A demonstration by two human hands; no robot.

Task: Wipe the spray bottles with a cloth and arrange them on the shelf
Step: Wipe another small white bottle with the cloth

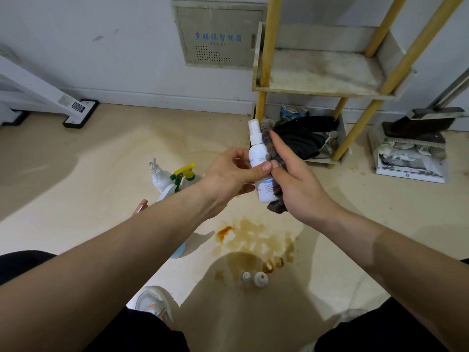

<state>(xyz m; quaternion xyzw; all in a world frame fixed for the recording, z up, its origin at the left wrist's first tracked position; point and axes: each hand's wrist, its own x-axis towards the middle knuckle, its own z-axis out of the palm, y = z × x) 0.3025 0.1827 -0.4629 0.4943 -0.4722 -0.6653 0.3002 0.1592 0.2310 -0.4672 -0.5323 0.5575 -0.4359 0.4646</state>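
Left grip (228, 174) pinches bottle (256, 153), right grip (297, 184) holds cloth (275, 207); forearm (127, 250) covers perhaps 4 sprayers (162, 176).

white spray bottle (258, 158), blue label | grey-brown cloth (276, 196) | yellow-legged shelf (319, 80) | yellow-green trigger sprayer (184, 174)

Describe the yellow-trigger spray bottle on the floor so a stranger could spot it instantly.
Start at the yellow-legged shelf, then look left along the floor to the small group of bottles. Among them, next to a white bottle, stands the spray bottle: the only one with a yellow trigger and green collar.
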